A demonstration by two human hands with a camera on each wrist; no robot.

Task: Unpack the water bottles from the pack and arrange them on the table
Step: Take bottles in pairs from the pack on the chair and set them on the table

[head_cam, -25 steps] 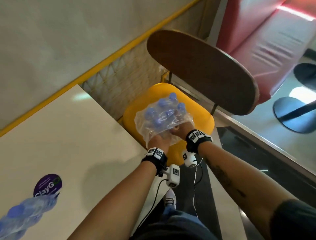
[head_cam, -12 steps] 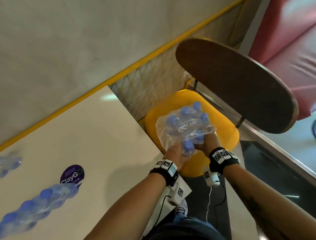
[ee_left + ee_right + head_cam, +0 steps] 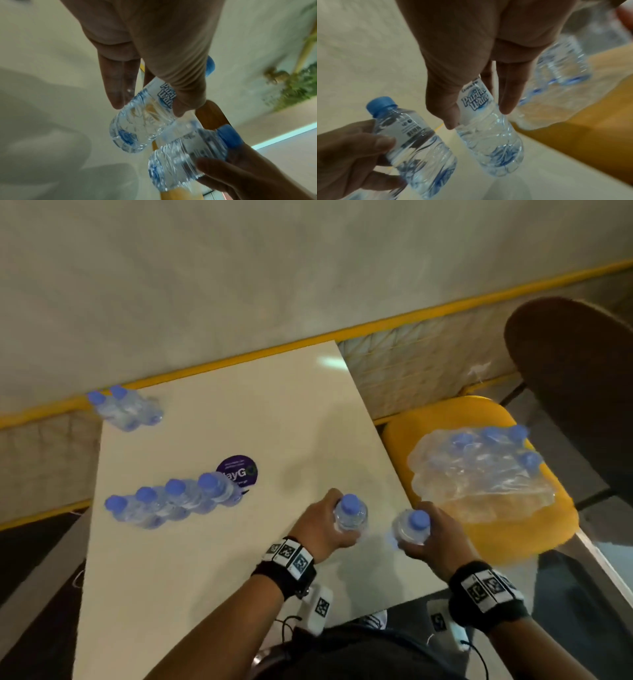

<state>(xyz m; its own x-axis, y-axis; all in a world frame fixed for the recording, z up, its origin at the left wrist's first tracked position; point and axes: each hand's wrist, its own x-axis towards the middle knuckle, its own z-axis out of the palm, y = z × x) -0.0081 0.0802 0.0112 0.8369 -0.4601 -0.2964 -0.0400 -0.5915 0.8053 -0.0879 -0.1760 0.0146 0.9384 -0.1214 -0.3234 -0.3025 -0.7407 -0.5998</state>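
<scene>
Plastic bottle (image 3: 350, 514) gripped per hand: left hand (image 3: 322, 527), right hand (image 3: 438, 542).

Motion blur smears the row of four bottles (image 3: 171, 501) on the table (image 3: 212, 570), so no label reads. The purple sticker (image 3: 239, 470) is half hidden behind that row (only "ayG" shows). Inside the pack (image 3: 479, 470) the wrap clouds the bottle count. The left hand (image 3: 318, 529) covers most of its bottle (image 3: 351, 513); the chair back (image 3: 582, 392) runs off the right edge.
</scene>
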